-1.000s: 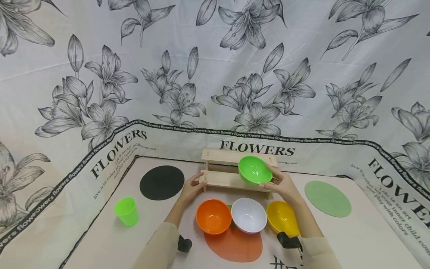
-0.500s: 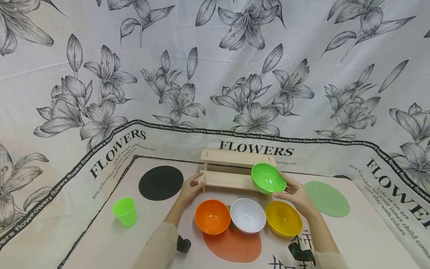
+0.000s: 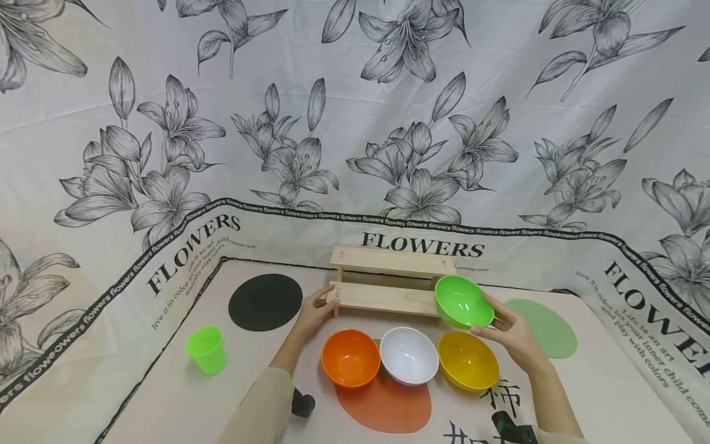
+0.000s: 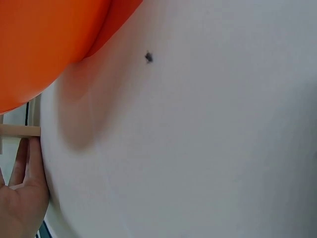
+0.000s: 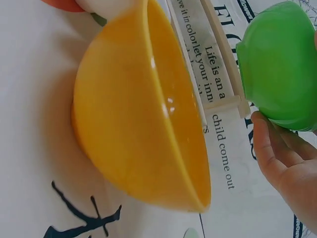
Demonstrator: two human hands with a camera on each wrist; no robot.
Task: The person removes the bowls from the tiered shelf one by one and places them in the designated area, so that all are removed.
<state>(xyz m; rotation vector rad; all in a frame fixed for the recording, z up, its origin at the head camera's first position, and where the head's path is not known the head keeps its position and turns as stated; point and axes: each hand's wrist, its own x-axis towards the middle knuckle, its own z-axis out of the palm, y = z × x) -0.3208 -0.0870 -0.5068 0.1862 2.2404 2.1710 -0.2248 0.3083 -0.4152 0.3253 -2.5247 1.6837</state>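
My right hand (image 3: 517, 336) holds a bright green bowl (image 3: 463, 301) by its right side, tilted and raised at the right end of a two-step wooden shelf (image 3: 388, 297). In the right wrist view the fingers (image 5: 265, 141) lie along the green bowl's outer wall (image 5: 282, 64). At the shelf's left end, my left hand (image 3: 314, 312) grips the edge of the lower step. The left wrist view shows that hand (image 4: 24, 198) against the end of a wooden board (image 4: 20, 131). An orange bowl (image 3: 350, 359), a white bowl (image 3: 409, 356) and a yellow bowl (image 3: 468, 361) stand in a row before the shelf.
A green cup (image 3: 207, 350) stands on the left. Flat on the table lie a black round mat (image 3: 265, 302), a light green one (image 3: 546, 327) and an orange-red one (image 3: 385, 407), partly under the bowls. Flower-printed cloth (image 3: 299, 135) walls the back and sides.
My right hand has carried the green bowl rightward and slightly down, from over the lower step to the shelf's right end. The left hand stays on the shelf's left end.
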